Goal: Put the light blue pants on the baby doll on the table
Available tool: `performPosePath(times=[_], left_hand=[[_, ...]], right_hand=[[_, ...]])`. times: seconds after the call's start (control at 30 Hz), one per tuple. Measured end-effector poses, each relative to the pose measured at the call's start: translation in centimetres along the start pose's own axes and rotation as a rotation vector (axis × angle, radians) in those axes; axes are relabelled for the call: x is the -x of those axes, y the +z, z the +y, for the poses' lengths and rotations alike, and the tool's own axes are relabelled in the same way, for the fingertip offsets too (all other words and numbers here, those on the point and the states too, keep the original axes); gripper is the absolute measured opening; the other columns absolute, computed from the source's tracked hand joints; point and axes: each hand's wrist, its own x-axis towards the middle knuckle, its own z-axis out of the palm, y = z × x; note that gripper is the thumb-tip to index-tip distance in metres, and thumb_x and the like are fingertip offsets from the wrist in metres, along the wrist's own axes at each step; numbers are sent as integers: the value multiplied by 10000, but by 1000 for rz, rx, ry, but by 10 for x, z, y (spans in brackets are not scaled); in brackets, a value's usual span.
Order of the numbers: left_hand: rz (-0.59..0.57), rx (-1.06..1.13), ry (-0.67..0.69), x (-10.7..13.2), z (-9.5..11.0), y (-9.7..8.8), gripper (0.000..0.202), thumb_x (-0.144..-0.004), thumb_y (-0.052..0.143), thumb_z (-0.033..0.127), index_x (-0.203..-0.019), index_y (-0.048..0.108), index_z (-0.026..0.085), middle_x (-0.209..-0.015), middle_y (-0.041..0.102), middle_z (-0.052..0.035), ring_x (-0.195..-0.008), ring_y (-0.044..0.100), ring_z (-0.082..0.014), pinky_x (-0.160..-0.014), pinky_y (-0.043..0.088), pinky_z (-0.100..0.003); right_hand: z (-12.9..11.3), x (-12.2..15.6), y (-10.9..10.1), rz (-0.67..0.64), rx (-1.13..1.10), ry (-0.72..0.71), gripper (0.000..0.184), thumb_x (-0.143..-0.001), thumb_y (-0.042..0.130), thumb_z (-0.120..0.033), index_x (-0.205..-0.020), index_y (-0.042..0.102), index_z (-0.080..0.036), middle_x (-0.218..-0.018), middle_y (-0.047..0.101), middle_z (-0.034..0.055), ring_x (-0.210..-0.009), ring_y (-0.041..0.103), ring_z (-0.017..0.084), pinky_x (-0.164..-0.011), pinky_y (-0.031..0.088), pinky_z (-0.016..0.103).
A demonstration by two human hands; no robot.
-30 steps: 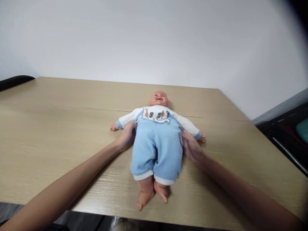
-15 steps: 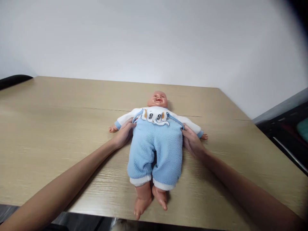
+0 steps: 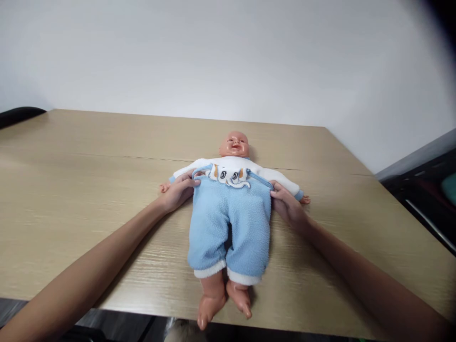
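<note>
We have a baby doll [image 3: 231,199] lying face up near the middle of the tabletop [image 3: 89,190], head toward the wall and bare feet reaching the near edge, and we grip its blue fleece dungarees [image 3: 231,223] at the waist on both sides. Our left hand [image 3: 177,194] is closed on the upper corner of the bib just under the doll's outstretched arm, fingers curled into the fabric, and our right hand [image 3: 287,205] is pinched shut on the matching corner beside the other arm. To handle the garment well, we judge it best to keep both grips level and pull evenly, so the soft fleece does not twist round the body, and to keep the thin blue strap [image 3: 259,179] free of the white sleeve [image 3: 281,180]. The elephant patch [image 3: 230,175] on the chest gives us a centre line to check against. The tabletop is pale wood grain with a seam running across behind the doll, a plain white wall [image 3: 213,57] stands beyond it, and dark furniture [image 3: 423,190] sits off to the right
</note>
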Motion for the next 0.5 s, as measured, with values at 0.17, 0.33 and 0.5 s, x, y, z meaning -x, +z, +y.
performPosePath(times=[0.17, 0.33, 0.5], left_hand=[[-24, -186, 24, 2, 5, -4, 334, -864, 809, 433, -1113, 741, 221, -1047, 726, -61, -997, 645, -273, -944, 494, -393], [-116, -536, 49, 8, 22, -17, 299, -879, 786, 459, -1085, 771, 242, -1061, 703, -50, -1062, 612, -300, -989, 482, -381], [-196, -659, 26, 9, 29, -27, 372, -817, 837, 416, -1145, 773, 255, -1256, 720, -71, -1365, 558, -380, -1200, 388, -411]], right_hand=[[-1, -1, 0, 35, 62, 13, 173, -894, 730, -440, -965, 666, -296, -927, 690, 8, -976, 655, 277, -976, 534, 423], [-10, 1, -20, -106, 617, -185, 171, -962, 745, -435, -907, 713, -276, -899, 675, 26, -875, 586, 265, -857, 506, 399], [-12, 6, -29, -229, 752, -284, 141, -926, 783, -315, -1061, 776, -279, -1167, 738, 67, -1056, 643, 319, -1042, 496, 468]])
